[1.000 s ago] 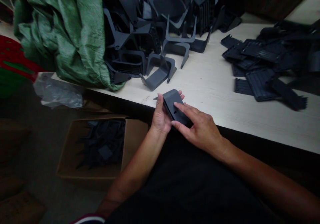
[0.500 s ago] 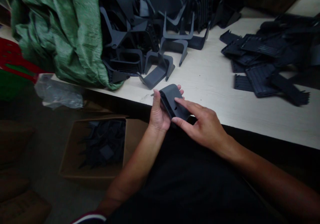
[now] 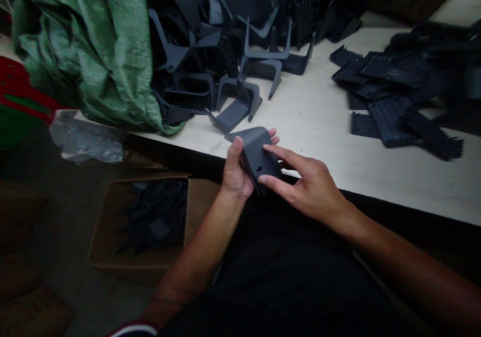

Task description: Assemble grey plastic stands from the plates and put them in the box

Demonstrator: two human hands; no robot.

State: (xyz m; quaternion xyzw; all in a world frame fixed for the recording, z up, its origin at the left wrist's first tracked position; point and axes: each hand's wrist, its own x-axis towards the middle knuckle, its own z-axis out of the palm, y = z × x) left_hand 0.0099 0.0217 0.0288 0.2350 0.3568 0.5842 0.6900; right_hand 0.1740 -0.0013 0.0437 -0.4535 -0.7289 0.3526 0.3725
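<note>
A dark grey plastic bracket (image 3: 259, 151) with a keyhole-shaped slot in its flat face is held at the table's front edge, in front of my body. My left hand (image 3: 238, 172) wraps round it from the left, thumb on the near side and fingertips showing past the far edge. From the right, my right hand (image 3: 306, 179) grips the same piece, its thumb and forefinger on the slotted face and other fingers partly hidden behind it. Just beyond lies a similar angled grey bracket (image 3: 235, 114) on the table.
Many grey brackets (image 3: 248, 6) are heaped at the back, beside a green woven sack (image 3: 112, 61). Flat dark ribbed plates (image 3: 394, 119) lie on the pale table (image 3: 319, 111) at right. Below left stands a cardboard box (image 3: 203, 202) of dark parts, under a clear plastic bag (image 3: 86, 136).
The bracket has turned in my hands, so its slotted face and a pointed far-left corner show more. Both hands still hold it in nearly the same place.
</note>
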